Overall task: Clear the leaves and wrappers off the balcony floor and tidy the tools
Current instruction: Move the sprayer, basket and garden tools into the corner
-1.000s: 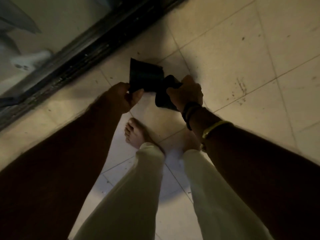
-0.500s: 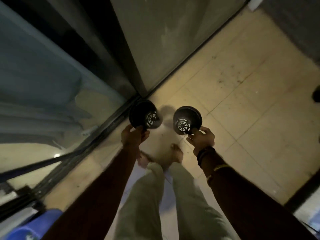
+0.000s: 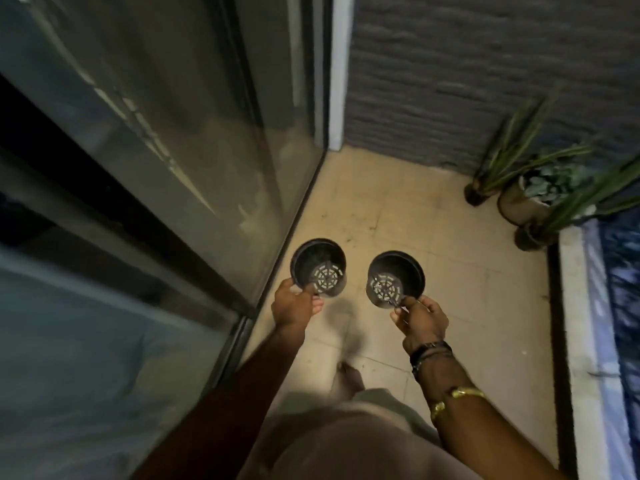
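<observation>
Two small round black pots, thin moulded plastic by their look, are held mouth-up above the tiled floor. Each shows a dark, smooth inner wall narrowing to a flat base cut with a ring of radial slots, pale floor showing through.

The left pot hangs just beside the foot of the glass door. The left hand grips its near rim, fingers curled under and thumb on top. The right pot is farther out from the door, apart from the left pot. The right hand pinches its near edge between thumb and bent fingers. That wrist wears dark bands and a gold bracelet.

The door is a tall, reflective pane in a dark frame. Well apart from it, across the floor, spiky-leaved plants in round pots stand against a rough, ribbed grey wall. The tiles are beige, square and speckled with dirt.
</observation>
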`<state>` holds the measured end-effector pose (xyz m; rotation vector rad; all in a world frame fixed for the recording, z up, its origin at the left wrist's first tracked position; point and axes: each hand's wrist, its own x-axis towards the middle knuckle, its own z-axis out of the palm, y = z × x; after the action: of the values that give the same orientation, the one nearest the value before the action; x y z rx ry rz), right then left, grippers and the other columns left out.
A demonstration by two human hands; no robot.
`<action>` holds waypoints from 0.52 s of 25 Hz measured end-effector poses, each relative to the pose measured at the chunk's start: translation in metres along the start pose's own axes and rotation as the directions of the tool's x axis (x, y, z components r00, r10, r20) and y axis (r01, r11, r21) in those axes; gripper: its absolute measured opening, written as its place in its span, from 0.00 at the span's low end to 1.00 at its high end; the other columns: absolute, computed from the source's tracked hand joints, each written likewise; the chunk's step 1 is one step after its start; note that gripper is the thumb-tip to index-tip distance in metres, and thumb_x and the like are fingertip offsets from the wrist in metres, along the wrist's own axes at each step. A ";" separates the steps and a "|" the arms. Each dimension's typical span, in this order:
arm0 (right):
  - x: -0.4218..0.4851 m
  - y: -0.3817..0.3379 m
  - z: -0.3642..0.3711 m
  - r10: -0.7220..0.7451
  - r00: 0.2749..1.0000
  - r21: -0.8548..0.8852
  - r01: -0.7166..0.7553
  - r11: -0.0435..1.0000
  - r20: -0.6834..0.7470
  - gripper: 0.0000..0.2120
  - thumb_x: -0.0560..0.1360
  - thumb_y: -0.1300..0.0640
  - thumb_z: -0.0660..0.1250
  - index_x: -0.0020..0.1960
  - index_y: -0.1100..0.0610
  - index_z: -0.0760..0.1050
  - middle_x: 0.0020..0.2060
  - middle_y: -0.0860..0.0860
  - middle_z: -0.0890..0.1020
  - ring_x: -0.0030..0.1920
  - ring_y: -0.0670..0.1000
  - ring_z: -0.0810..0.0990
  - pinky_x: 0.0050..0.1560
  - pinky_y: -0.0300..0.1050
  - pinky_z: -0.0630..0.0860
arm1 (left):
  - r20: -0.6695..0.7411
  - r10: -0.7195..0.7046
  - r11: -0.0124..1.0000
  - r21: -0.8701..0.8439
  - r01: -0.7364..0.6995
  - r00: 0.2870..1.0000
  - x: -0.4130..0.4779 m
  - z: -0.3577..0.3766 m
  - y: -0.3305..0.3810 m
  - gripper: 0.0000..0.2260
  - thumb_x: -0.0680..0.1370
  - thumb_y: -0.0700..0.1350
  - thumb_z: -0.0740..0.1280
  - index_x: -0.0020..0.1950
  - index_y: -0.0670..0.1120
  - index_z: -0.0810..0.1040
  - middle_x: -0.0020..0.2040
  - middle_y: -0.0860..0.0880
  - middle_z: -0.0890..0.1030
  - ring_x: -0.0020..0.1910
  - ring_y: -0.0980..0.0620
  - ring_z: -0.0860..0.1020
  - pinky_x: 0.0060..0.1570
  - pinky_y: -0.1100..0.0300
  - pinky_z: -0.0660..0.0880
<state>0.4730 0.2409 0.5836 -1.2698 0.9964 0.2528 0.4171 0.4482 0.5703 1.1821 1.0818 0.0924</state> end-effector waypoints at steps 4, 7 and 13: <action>-0.026 0.008 -0.051 -0.020 0.986 0.256 0.063 0.965 -0.167 0.14 0.75 0.70 0.69 0.57 0.57 0.76 0.40 0.58 0.81 0.38 0.56 0.80 0.42 0.52 0.83 | 0.204 0.024 0.992 0.116 -0.049 0.979 -0.019 0.018 0.003 0.16 0.79 0.35 0.68 0.65 0.44 0.73 0.42 0.35 0.83 0.34 0.43 0.84 0.33 0.56 0.82; -0.053 0.022 -0.093 -0.010 0.956 0.406 0.134 0.904 -0.293 0.15 0.75 0.70 0.69 0.58 0.57 0.76 0.41 0.57 0.81 0.39 0.56 0.82 0.41 0.51 0.83 | 0.348 0.027 0.966 0.233 -0.115 0.937 -0.035 0.027 -0.003 0.17 0.78 0.37 0.70 0.66 0.43 0.73 0.41 0.36 0.84 0.32 0.45 0.84 0.36 0.54 0.83; -0.108 0.070 -0.196 0.077 0.870 0.589 0.261 0.765 -0.486 0.15 0.75 0.70 0.70 0.59 0.57 0.75 0.43 0.57 0.81 0.41 0.55 0.83 0.49 0.53 0.83 | 0.584 -0.025 0.870 0.413 -0.270 0.811 -0.097 0.055 -0.043 0.20 0.78 0.38 0.70 0.69 0.44 0.72 0.43 0.35 0.85 0.27 0.50 0.82 0.33 0.57 0.82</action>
<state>0.2701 0.1303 0.6233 -0.7376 1.2951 -0.4987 0.3857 0.3355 0.5960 1.5959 0.4813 -0.4401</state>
